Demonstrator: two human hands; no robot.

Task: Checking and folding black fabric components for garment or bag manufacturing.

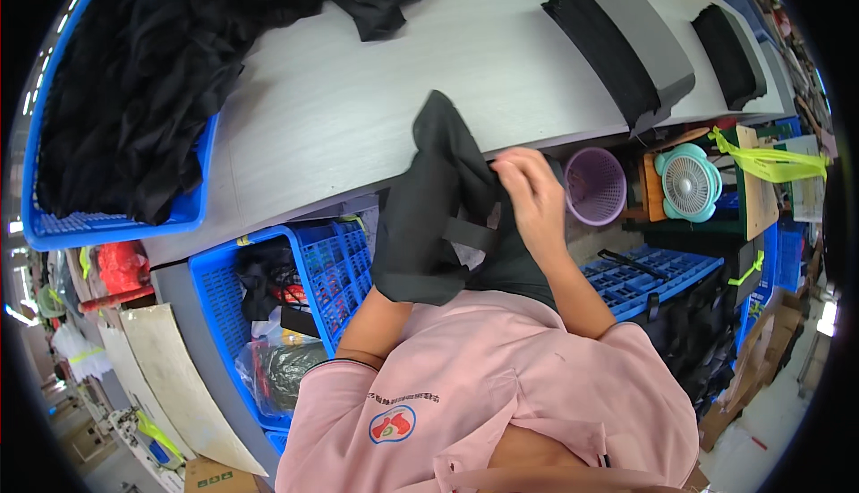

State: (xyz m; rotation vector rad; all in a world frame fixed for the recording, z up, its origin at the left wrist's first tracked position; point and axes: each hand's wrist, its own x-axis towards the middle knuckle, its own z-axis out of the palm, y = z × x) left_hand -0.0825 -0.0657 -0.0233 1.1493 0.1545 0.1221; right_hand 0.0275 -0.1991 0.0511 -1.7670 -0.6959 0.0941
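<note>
A piece of black cloth point(416, 216), perhaps a sewn garment part, hangs in front of my body at the table's near edge. My left forearm point(376, 325) runs up into it, and the cloth covers my left hand completely, so its fingers do not show. My right hand point(532, 198) is at the cloth's right edge, its fingers bent and closed together on the fabric there. The cloth's upper tip rises over the pale table point(331, 108). A narrow strap-like band point(472, 233) crosses its lower part.
A blue basket point(210, 148) heaped with black cloth point(134, 72) stands at the left. Stacked black cut pieces point(617, 46) lie at the far right of the table. Below are a purple bin point(595, 186), a small turquoise fan point(689, 182) and blue crates point(335, 269).
</note>
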